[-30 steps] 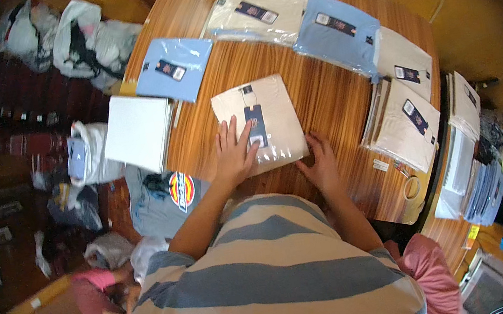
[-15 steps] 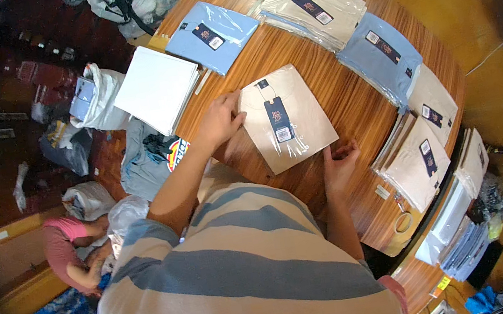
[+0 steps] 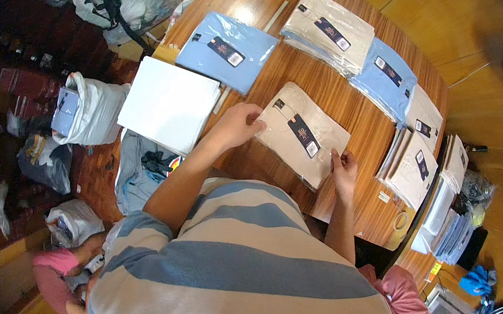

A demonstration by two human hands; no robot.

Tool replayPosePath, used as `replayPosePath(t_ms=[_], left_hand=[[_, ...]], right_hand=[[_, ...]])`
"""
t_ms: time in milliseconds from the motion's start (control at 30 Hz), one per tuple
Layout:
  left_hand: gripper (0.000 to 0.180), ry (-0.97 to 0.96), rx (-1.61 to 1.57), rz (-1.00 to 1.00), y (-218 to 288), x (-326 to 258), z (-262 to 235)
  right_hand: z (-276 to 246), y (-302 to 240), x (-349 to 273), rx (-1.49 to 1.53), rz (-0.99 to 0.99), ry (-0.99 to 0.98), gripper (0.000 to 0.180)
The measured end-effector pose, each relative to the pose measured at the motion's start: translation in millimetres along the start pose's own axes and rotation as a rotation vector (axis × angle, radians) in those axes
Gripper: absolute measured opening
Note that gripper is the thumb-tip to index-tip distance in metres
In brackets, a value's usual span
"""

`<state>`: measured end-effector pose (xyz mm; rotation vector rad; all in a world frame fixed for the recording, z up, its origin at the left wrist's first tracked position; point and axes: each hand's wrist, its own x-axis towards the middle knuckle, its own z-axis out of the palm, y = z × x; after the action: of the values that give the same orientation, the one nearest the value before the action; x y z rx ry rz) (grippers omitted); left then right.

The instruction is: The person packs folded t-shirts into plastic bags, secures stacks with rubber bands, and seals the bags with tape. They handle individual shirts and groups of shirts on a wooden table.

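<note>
A beige folded shirt in a clear bag [image 3: 303,133], with a dark tag on top, lies on the round wooden table [image 3: 346,98] in front of me. My left hand [image 3: 235,126] grips its left corner. My right hand [image 3: 343,166] pinches its right edge near the table's front. My striped blue and beige shirt fills the lower middle of the view.
A light blue bagged shirt [image 3: 227,51] and a white flat box [image 3: 168,104] lie to the left. A beige stack [image 3: 327,31], another blue shirt [image 3: 387,79] and more beige packs [image 3: 417,166] run along the right. Plastic bags [image 3: 87,109] sit on the floor; a person in pink [image 3: 57,281] crouches lower left.
My head has turned, so the table swings rightward in view. My left hand slid from the shirt's top to its left corner; my right hand now pinches the right edge.
</note>
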<state>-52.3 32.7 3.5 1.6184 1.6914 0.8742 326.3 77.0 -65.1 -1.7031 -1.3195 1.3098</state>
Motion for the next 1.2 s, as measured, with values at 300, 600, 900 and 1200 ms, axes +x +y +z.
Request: replayPosePath(t_ms=[300, 600, 900, 1200], left_hand=[[0.032, 0.079, 0.092, -0.060, -78.4, 63.9, -174.3], [0.047, 0.197, 0.157, -0.092, -191.0, 119.0, -187.5], [0.064, -0.103, 0.001, -0.351, -229.1, 158.3, -202.2], [0.078, -0.117, -0.843, -0.356, -156.6, 171.7, -200.7]], right_hand=[[175.5, -152.3, 42.5, 0.164, -0.345, -0.133, 0.072], [278.2, -129.4, 119.8, -0.089, -0.142, -0.040, 0.032], [286.4, -198.6, 110.5, 0.062, -0.333, -0.026, 0.035], [226.6, -314.4, -3.2, 0.091, -0.824, 0.054, 0.030]])
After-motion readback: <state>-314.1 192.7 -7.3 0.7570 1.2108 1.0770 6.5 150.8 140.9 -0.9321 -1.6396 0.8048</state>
